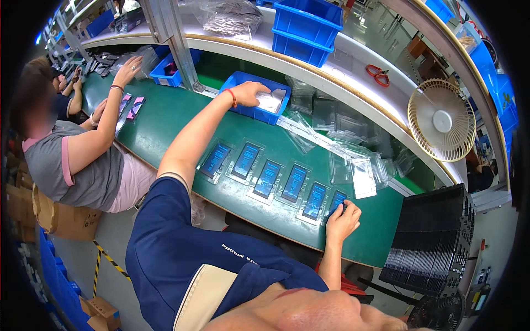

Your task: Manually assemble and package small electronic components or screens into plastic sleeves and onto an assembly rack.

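Observation:
My left hand (pixel 249 94) reaches into a blue bin (pixel 241 80) at the back of the green table. Its bent fingers rest on the thin white pieces (pixel 272 101) inside, and the fingertips are partly hidden. Before me is a slanting row of several dark flat rectangles with blue printing, like phone batteries (pixel 267 179), each in a clear plastic tray (pixel 238 177). At the right end of that row, my right hand (pixel 342 222) pinches the edge of the last battery (pixel 337 203). Beyond it lies a white-silver flat panel (pixel 362 177) on clear trays.
Clear plastic trays (pixel 353 129) pile up along the back. A black rack (pixel 428 237) of thin sheets stands right. Stacked blue bins (pixel 306 30), red-handled pliers (pixel 377 75) and a fan (pixel 441 120) are on the shelf. A co-worker (pixel 83 149) sits at the left.

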### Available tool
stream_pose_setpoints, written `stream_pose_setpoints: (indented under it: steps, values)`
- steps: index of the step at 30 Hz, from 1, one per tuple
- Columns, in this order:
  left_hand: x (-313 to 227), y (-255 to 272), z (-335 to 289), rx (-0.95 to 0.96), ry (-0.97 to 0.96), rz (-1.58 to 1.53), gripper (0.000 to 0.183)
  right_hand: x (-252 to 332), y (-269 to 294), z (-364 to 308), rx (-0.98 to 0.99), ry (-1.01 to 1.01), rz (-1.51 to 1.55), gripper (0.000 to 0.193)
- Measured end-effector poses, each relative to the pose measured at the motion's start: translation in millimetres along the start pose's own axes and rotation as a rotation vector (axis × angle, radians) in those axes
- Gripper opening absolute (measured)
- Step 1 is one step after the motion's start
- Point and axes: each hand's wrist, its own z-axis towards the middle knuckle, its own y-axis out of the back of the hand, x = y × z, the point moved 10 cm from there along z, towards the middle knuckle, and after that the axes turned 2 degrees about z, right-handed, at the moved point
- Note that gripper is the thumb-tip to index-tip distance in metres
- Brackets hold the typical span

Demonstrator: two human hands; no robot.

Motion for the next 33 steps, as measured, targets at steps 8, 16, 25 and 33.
stream_pose_setpoints:
  steps: [8,16,25,33]
  values:
    - [14,-12,22,0.064,-0.012,0.054,0.031,-1,-2,2,0.001,-0.011,0.038,0.018]
    - [24,20,1,-0.11,0.122,-0.071,0.027,-1,0,4,0.001,-0.013,0.047,0.019]
    - [26,-9,14,0.046,0.046,-0.038,0.054,9,25,8,-0.083,0.054,0.202,0.022]
    - [21,-10,31,0.01,-0.015,0.053,0.04,147,229,58,0.228,0.605,2.149,0.04]
